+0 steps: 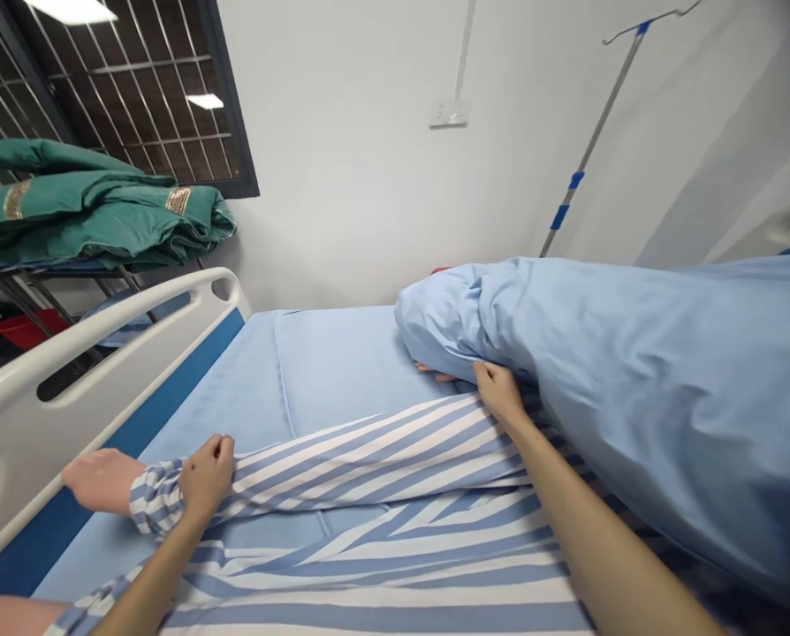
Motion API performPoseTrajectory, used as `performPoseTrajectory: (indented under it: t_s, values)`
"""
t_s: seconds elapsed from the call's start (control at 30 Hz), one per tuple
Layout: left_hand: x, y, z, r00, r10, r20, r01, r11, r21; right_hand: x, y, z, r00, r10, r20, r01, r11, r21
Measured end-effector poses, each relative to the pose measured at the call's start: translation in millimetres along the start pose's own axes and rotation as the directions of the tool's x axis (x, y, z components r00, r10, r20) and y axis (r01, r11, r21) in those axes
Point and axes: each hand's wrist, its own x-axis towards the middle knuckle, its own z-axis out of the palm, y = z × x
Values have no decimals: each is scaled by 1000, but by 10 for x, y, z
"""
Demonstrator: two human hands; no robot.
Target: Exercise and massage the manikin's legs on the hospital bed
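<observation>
My left hand (pixel 208 473) is closed on the lower end of a blue-and-white striped trouser leg (pixel 375 455), just above a pink bare foot (pixel 103 480). My right hand (pixel 497 389) is closed at the lower edge of a bunched light-blue quilt (pixel 607 353), pinching it near the top of the same trouser leg; its fingertips are partly hidden. Pale fingers (pixel 435 371) of the lying figure stick out from under the quilt. The quilt covers the figure's upper part. A second foot (pixel 17 614) shows at the bottom left.
A white-and-blue bed end panel (pixel 136 331) borders the left side of the light-blue mattress (pixel 342 344). Beyond it, folded green padded covers (pixel 103 216) lie on a metal rack, with a red basin (pixel 30 329) below. A drip pole (pixel 597 137) stands behind the bed by the wall.
</observation>
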Motion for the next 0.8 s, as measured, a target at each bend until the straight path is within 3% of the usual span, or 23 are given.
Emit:
performPoseTrajectory:
  t_s: [0.23,0.33,0.4,0.5,0.57,0.7,0.8]
  values:
    - [9,6,12,999,-26,36,23,996,83,-12,66,8,999,-35,10,36,996,-77]
    - [-2,-11,33,999,-17,46,12,994,104,3,57,18,998,-18,54,29,980,-198]
    - [-11,-29,31,998,-9,59,3,995,105,5,-37,37,992,39,120,6,936,-351]
    - [-22,-57,7,997,14,76,-20,997,79,-77,-325,103,970,183,159,-48,788,-614]
    - [-25,-81,-10,995,21,93,-26,999,47,-232,-570,188,966,207,156,-44,725,-687]
    - [-10,-129,-29,992,37,117,-32,998,-46,-841,-1029,461,977,26,214,85,864,-496]
    - [22,-132,-81,985,69,157,-47,989,-138,-1454,-1383,695,967,-45,251,108,964,-242]
